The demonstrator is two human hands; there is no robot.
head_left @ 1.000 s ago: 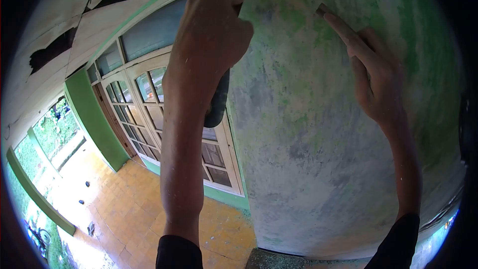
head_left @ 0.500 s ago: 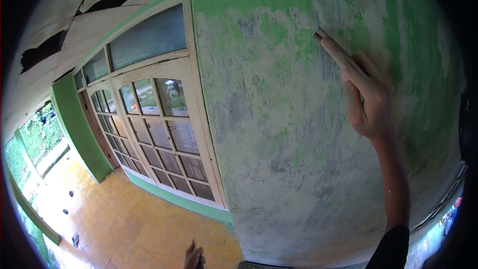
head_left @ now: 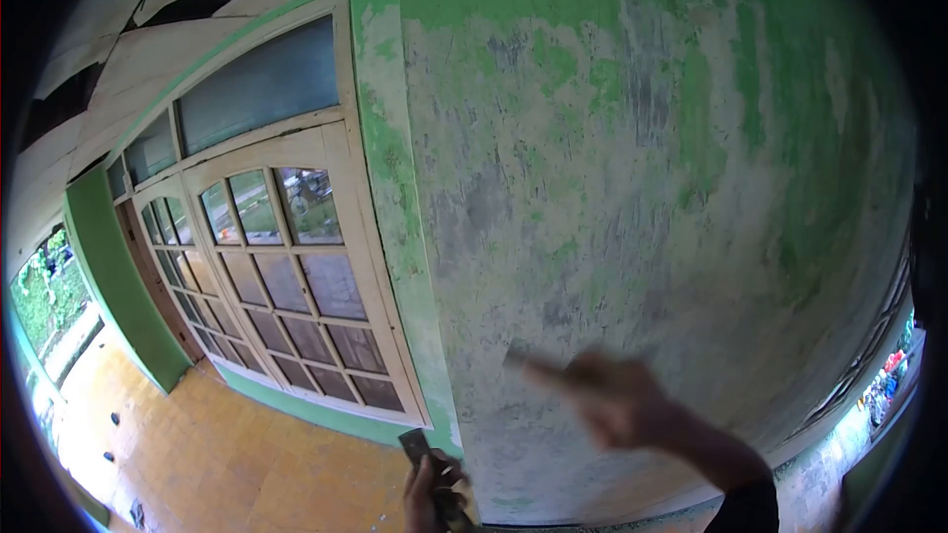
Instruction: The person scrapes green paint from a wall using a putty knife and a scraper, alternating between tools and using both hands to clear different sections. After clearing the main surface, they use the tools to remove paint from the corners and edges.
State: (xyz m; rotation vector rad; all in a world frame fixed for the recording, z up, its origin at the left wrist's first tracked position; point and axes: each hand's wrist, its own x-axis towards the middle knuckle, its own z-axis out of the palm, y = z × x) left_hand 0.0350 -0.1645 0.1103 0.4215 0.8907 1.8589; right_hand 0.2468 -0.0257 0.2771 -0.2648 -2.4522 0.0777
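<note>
My right hand (head_left: pixel 617 403), blurred by motion, is in front of the lower part of a wall (head_left: pixel 553 197) with peeling green paint and bare grey patches. It grips a small flat scraper blade (head_left: pixel 514 354), which sticks out past the fingertips toward the wall's left side. My left hand (head_left: pixel 423 494) shows at the bottom edge, its fingers wrapped round a dark, flat, rectangular piece (head_left: pixel 415 445). The lower end of that piece is hidden by the fingers.
A cream-framed window (head_left: pixel 286 266) with many panes stands left of the wall corner. Yellow tiles cover the floor (head_left: pixel 237 444), with small dark bits (head_left: pixel 136 513) lying on it at the left. Overhead, the ceiling (head_left: pixel 109 69) has broken dark gaps.
My right hand has come down and left from high on the wall, keeping the blade. My left hand has risen further into view, showing the flat piece. The view has shifted slightly.
</note>
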